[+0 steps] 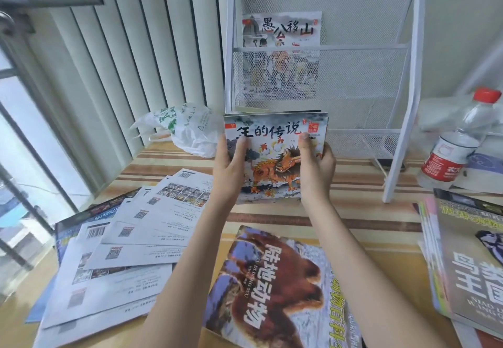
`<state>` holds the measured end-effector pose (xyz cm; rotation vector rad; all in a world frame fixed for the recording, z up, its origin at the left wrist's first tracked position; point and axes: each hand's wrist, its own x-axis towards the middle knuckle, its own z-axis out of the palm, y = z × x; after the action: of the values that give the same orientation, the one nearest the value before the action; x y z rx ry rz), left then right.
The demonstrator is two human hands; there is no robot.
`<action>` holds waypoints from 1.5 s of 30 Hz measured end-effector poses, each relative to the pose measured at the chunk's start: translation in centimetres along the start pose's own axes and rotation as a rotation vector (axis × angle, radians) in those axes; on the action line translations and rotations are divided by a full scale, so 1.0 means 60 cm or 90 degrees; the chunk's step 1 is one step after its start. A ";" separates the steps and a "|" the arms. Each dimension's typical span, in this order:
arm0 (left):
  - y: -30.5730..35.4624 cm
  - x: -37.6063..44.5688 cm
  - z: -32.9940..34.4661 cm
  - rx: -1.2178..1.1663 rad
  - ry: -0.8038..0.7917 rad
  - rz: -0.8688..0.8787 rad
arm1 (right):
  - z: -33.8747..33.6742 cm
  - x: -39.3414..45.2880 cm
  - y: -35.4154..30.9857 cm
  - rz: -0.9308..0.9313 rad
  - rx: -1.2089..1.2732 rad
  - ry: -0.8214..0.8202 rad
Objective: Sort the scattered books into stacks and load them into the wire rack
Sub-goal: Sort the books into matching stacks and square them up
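Observation:
I hold a thin stack of picture books (275,140) upright above the table; the front cover shows an orange beast. My left hand (230,165) grips its left edge and my right hand (317,165) grips its right edge, thumbs on the cover. Right behind it stands the white wire rack (364,70). One picture book (281,31) leans in the rack's upper pocket. Several face-down books (130,241) lie fanned out at the left. A bear-cover book (272,287) lies in front of me. Another stack of books (468,263) sits at the right.
A crumpled white plastic bag (187,129) lies by the ribbed wall at the back left. A plastic water bottle (457,140) with a red cap stands at the right of the rack. The striped table (353,211) ends at a window on the left.

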<state>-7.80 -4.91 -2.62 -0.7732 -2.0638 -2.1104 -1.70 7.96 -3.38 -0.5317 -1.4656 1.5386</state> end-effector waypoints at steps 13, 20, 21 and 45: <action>-0.091 0.003 0.007 0.106 0.176 0.037 | 0.010 -0.007 0.104 0.124 -0.047 -0.091; -0.101 0.016 0.003 0.090 0.150 0.058 | 0.011 -0.014 0.111 0.001 -0.068 -0.058; -0.103 0.017 0.002 0.095 0.149 0.061 | 0.012 -0.014 0.111 -0.002 -0.074 -0.061; -0.045 -0.095 -0.298 0.709 0.157 -0.394 | 0.154 -0.216 0.086 -0.170 -0.716 -0.730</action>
<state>-9.09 -23.38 -6.72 0.2932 -2.9443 -0.7394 -4.55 -7.16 -9.96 0.0414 -3.1340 0.5930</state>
